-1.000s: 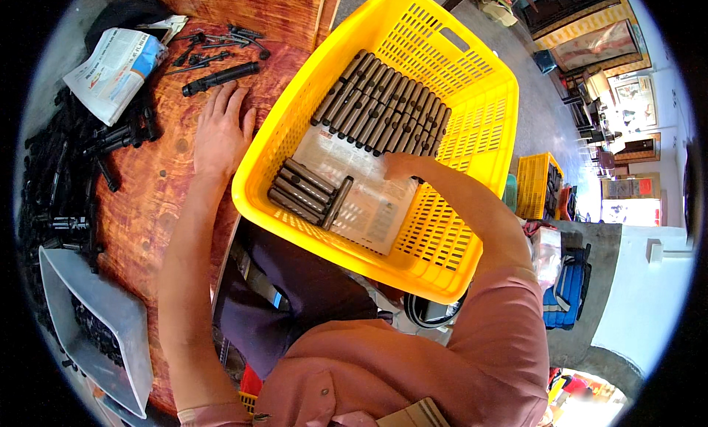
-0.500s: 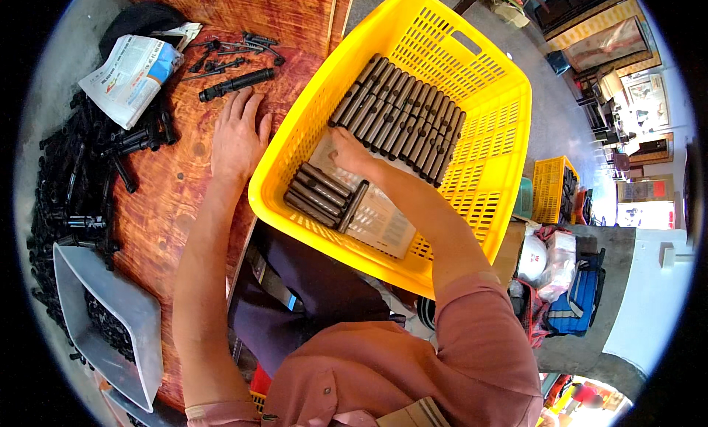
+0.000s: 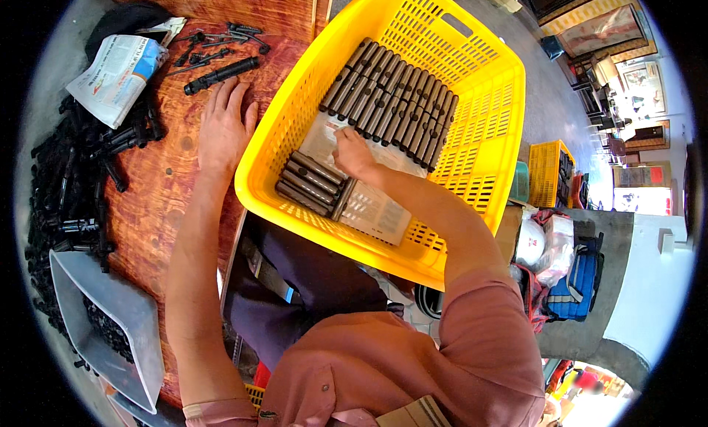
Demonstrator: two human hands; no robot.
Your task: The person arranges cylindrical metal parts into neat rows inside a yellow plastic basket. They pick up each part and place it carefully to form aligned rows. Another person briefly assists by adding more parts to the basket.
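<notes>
My left hand [image 3: 223, 132] lies flat on the wooden table, fingers stretched out. Its fingertips are just short of a black ribbed tube resembling a flashlight [image 3: 221, 76]. Inside the yellow plastic basket [image 3: 254, 172], my right hand [image 3: 354, 155] is low, its fingers curled together; what they hold, if anything, is hidden. Beyond it, dark metal tubes [image 3: 391, 95] stand side by side in close rows. A smaller group of dark tubes [image 3: 306, 184] lies nearer me, beside my right wrist. One tube [image 3: 341, 198] runs crosswise at that group's right end, partly under my hand. Beneath them lies a pale sheet [image 3: 376, 213].
Black parts are heaped at the table's left side, with a folded newspaper [image 3: 118, 77] on top. Thin black pieces [image 3: 221, 43] lie beyond the tube. A grey scoop-like bin [image 3: 136, 316] holds small black parts. Another yellow crate [image 3: 546, 172] stands farther right.
My right hand has shifted slightly nearer to me in the basket, away from the far rows, and now covers the crosswise tube's far end. My left hand stays on the table.
</notes>
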